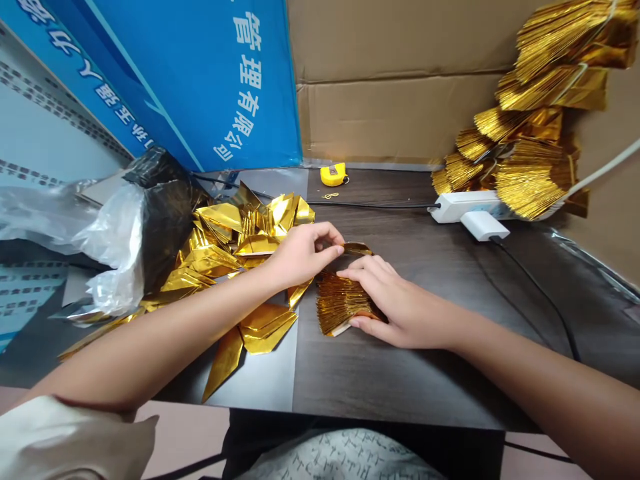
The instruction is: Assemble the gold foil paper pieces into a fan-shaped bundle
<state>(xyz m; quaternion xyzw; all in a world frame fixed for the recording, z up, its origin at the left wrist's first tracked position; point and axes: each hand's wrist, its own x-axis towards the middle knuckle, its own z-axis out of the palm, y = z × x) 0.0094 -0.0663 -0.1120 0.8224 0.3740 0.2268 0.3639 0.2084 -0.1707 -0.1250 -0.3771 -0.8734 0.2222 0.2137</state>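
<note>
My left hand [313,250] is closed, thumb and forefinger pinching the end of a narrow folded piece of gold foil paper [359,249]. Just below it, my right hand [393,300] grips a fan-shaped stack of folded gold foil paper [343,303], thumb at the near edge and fingers over the top. The stack rests on the dark table, its pleated edges facing left. Part of it is hidden under my right palm. Beside my left forearm lies a loose heap of folded gold foil pieces [215,257], with a few more pieces [267,327] nearer the table's front.
Tied gold foil bundles [530,177] are piled at the back right against cardboard [370,120]. Close by sit a white power strip [450,208] and a charger [484,225] with cables. A yellow tape measure [333,175] lies at the back; plastic bags [120,233] stand left.
</note>
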